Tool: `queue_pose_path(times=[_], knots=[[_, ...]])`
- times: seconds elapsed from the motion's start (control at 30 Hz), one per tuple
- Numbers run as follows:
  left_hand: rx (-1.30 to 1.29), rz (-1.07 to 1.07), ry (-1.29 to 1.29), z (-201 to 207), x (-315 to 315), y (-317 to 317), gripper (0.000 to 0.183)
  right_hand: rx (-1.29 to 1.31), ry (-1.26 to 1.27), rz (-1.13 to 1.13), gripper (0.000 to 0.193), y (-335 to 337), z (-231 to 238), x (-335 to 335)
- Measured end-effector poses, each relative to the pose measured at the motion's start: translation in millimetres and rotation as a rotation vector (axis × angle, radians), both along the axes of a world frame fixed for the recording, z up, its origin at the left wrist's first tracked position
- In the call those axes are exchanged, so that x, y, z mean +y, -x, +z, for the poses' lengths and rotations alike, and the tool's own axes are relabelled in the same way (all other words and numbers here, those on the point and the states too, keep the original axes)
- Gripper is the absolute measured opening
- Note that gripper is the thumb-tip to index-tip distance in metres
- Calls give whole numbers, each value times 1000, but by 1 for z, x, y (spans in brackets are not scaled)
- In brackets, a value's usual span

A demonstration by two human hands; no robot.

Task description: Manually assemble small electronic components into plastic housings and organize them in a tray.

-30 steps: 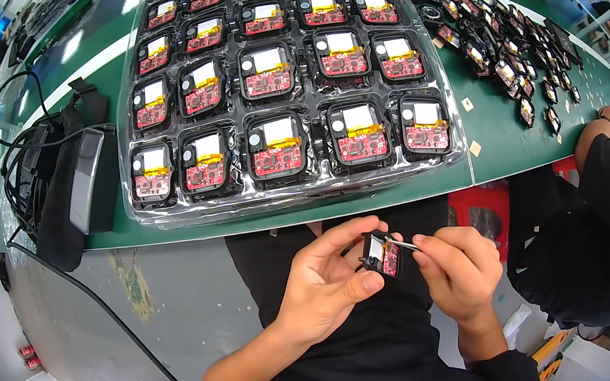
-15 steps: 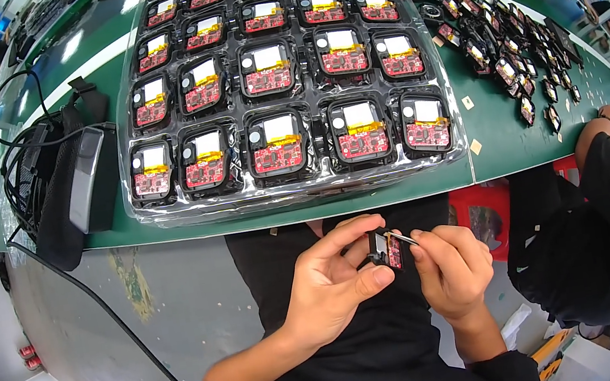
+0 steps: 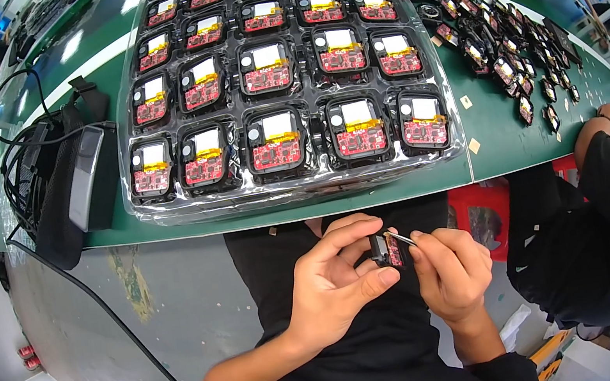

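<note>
the left hand [image 3: 333,282] grips a small black device [image 3: 393,251] while the right hand [image 3: 455,269] pinches a slim metal tool [image 3: 403,239].

The tray [image 3: 258,195] sits on the bench [image 3: 504,150], with circuit-board units [image 3: 274,144] set in rows in its pockets. Left of it on the bench lie a box [image 3: 88,179] and coiled cable [image 3: 21,193], one length dropping past the front edge. To its right, loose units [image 3: 514,68] lie heaped. Before the bench, the left hand [image 3: 330,281] holds another unit [image 3: 392,250]; right of this, the right hand [image 3: 455,270] holds a thin tool [image 3: 403,238] against or close over it. Farther right sits a co-worker [image 3: 594,250].
</note>
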State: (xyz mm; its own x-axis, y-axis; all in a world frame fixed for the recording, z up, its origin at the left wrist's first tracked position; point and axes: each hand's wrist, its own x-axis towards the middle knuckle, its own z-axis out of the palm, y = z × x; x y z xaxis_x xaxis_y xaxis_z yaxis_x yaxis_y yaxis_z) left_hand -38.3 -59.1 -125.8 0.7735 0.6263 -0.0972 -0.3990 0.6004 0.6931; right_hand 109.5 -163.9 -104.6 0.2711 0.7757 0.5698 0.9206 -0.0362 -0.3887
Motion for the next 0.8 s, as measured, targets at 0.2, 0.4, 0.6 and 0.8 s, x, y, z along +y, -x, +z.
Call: queue_pose_path(times=[0.2,0.4,0.6,0.8], knots=[[48,40,-11,4,-4,-2,55,-3,-17,-5,23,3,-3,0],[62,6,-37,8,-2,2,58,11,-32,29,25,2,-1,2],[35,-60,-55,16,6,4,61,-50,-85,54,28,-6,-1,0],[68,-79,12,19,6,2,59,-18,-111,56,29,-5,-3,2]])
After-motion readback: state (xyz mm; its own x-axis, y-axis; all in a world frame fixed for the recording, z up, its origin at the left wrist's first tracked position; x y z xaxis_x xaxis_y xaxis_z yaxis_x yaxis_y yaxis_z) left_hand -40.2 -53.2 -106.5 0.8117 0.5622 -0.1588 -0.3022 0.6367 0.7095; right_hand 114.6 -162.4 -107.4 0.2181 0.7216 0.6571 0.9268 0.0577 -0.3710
